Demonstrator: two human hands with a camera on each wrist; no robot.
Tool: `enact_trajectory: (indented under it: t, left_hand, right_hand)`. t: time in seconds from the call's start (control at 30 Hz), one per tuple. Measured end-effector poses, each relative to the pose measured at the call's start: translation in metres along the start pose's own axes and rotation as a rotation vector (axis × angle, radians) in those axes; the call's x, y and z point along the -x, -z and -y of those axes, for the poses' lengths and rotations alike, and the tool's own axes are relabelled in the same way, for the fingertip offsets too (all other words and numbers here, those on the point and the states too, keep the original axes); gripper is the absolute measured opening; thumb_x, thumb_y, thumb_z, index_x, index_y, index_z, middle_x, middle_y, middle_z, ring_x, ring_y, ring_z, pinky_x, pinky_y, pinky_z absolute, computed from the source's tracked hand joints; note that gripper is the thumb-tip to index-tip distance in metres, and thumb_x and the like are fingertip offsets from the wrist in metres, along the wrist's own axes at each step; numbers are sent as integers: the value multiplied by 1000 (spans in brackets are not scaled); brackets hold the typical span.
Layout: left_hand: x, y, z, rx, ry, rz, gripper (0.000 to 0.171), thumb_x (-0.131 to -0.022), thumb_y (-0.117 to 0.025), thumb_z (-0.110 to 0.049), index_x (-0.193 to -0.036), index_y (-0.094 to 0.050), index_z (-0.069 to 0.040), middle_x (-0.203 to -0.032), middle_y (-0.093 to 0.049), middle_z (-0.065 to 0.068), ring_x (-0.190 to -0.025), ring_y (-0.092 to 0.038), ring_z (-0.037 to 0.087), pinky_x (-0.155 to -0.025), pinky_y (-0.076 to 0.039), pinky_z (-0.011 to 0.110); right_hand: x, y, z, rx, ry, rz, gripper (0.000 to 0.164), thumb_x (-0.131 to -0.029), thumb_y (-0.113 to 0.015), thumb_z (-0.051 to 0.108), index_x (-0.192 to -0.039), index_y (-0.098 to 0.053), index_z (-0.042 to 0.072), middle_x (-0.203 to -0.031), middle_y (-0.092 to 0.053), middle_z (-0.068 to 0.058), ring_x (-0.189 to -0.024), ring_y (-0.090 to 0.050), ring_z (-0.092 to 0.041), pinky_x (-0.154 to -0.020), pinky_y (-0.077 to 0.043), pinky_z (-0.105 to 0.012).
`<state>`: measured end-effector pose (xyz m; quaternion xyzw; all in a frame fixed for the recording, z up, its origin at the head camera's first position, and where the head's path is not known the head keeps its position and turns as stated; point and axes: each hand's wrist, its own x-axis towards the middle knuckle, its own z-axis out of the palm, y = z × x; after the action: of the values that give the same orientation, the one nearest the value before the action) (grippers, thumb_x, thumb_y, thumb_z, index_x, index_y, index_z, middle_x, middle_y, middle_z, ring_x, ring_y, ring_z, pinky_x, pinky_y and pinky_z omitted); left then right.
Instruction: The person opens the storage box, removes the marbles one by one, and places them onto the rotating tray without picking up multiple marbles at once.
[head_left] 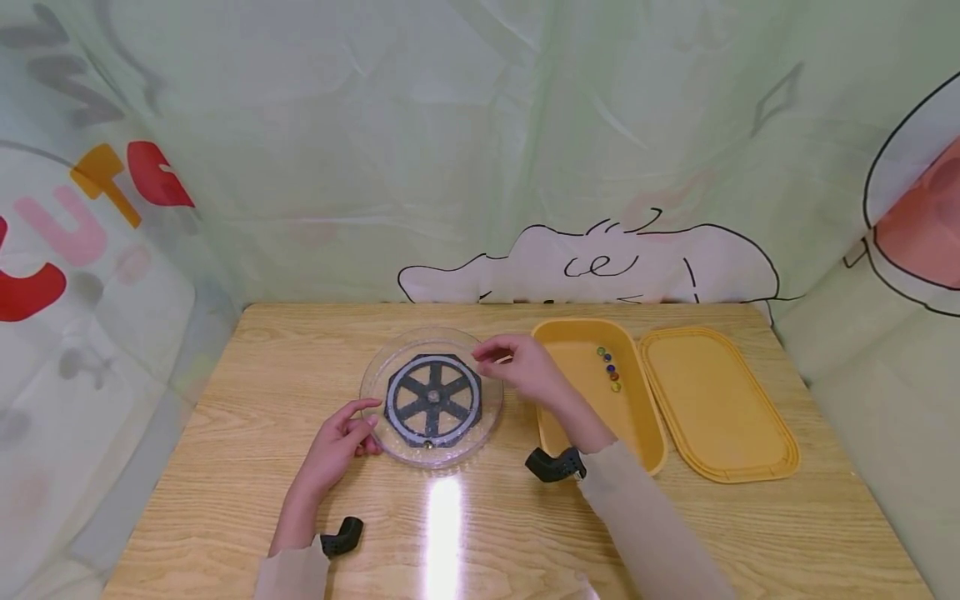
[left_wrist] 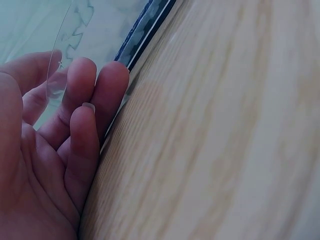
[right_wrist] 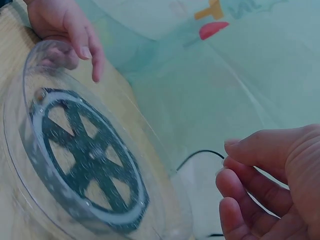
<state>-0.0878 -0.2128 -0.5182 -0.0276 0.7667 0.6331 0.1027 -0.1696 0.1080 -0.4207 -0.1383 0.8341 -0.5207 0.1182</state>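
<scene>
A clear round plastic dish [head_left: 492, 417] sits on the table, with a dark octagonal piece [head_left: 433, 375] inside it. This piece has a pale ring and several spokes like a wheel. One small marble [head_left: 428, 445] lies at the near side of the ring. My left hand [head_left: 339, 442] holds the dish's left rim, fingers curled at its edge; some of them show through the clear wall in the right wrist view. Over the dish's right rim hovers my right hand [head_left: 521, 367], fingers loosely bent and thumb close to the index fingertip, with nothing visible between them.
To the right stands a yellow plastic box [head_left: 592, 417] with several colourful marbles [head_left: 609, 368] in it. Its yellow lid [head_left: 716, 400] lies flat beside it. The wooden table [head_left: 247, 375] meets a printed curtain [head_left: 337, 167] at the back.
</scene>
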Motion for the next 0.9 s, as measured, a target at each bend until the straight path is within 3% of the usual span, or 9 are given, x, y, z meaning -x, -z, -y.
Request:
enact_trajectory:
  t: [0.37,0.77,0.9]
  left_hand:
    - [0,-1,-2,-5,-6,-8,32,-102,-58,-22,-134,-59,-15,-79,-66,13,-72,-65,23,-66,-52,27]
    - [2,-1,-2,5,-8,6,31,-103,-57,-19,-134,-59,-14,-79,-67,13,-72,-65,22,-66,-53,27]
    - [2,-1,-2,25,-32,18,32,-103,-57,-18,-134,-58,-9,-78,-67,13,-70,-65,21,-66,-54,28]
  right_hand:
    - [11,31,-16,11,-17,-63,20,-92,-71,8,-112,-71,3,-107,-69,-9,-99,-62,-25,-84,-53,-36]
    - [20,56,-40,13,-21,-91,22,-91,-71,4,-112,-69,-3,-108,-68,-19,-100,-63,-30,-78,-53,-26]
    - [22,60,-51,47,6,-110,21,-89,-74,3,-109,-71,-4,-102,-71,-16,-96,-65,-28,-76,-52,-24]
